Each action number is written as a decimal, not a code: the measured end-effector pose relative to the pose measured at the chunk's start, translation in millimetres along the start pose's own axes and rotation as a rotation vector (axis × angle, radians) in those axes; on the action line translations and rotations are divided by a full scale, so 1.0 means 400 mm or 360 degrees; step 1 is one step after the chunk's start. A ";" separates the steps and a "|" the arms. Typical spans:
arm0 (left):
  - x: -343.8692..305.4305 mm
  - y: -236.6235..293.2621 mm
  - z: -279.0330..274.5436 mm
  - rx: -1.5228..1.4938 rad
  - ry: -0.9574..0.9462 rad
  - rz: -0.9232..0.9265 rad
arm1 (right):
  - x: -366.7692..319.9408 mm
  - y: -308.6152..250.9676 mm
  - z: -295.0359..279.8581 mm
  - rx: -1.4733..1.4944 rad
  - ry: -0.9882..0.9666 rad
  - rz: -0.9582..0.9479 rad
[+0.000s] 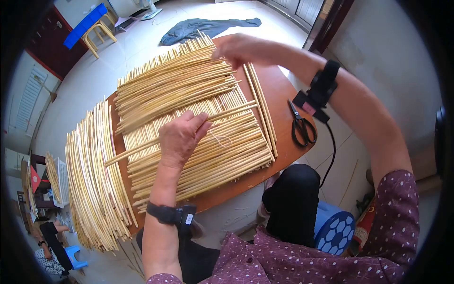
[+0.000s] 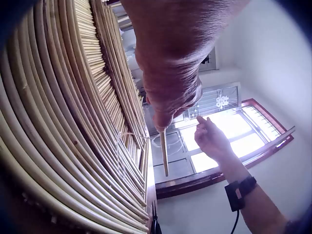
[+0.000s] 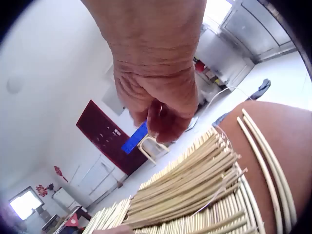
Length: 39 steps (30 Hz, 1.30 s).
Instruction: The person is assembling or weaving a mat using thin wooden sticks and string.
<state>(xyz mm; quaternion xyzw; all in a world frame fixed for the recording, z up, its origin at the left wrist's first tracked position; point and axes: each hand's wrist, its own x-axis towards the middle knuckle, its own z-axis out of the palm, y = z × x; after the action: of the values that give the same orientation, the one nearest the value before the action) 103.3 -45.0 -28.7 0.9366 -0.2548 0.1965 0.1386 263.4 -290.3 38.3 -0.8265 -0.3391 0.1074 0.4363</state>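
Layers of pale straw stalks (image 1: 189,94) cover a brown table (image 1: 283,104). My left hand (image 1: 182,137) grips a single long stalk (image 1: 231,112) that lies slantwise across the lower layer; its end (image 2: 165,158) sticks out past my fingers in the left wrist view. A thin thread (image 1: 220,138) loops on the stalks just right of that hand. My right hand (image 1: 236,49) reaches to the far end of the upper bundle (image 3: 195,187), its fingertips (image 3: 163,122) bunched together above the stalks. Nothing shows between them.
Black scissors (image 1: 301,127) lie at the table's right edge, beside three loose stalks (image 1: 261,106). A big heap of stalks (image 1: 94,180) overhangs the left side. A blue stool (image 1: 336,229), a blue cloth (image 1: 203,26) and a yellow stool (image 1: 97,28) are on the floor.
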 end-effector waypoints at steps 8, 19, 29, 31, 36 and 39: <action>0.016 0.015 -0.013 0.0059 -0.0009 0.0040 | -0.035 -0.023 0.173 -0.0029 -0.0667 0.0597; 0.010 0.006 0.015 0.0002 -0.0009 -0.0003 | -0.028 -0.017 0.145 -0.0668 -0.0309 0.0120; -0.005 -0.016 0.068 -0.0132 -0.0062 -0.0223 | -0.006 0.013 0.069 -0.1288 0.0245 0.0094; -0.008 -0.018 0.072 -0.0140 -0.0079 -0.0242 | -0.009 0.045 0.070 -0.1290 0.0435 -0.0031; -0.020 -0.032 0.077 -0.0154 -0.0185 -0.0309 | -0.002 0.066 0.041 -0.1358 0.0603 -0.0116; -0.023 -0.031 0.082 -0.0216 -0.0235 -0.0356 | 0.000 0.060 0.028 -0.1361 0.0456 0.0306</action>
<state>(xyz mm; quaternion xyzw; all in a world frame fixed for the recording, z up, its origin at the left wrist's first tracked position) 112.4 -42.4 -63.6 0.9595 -0.1711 0.0927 0.2036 269.1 -292.3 12.6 -0.9665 -0.2109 -0.1175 0.0867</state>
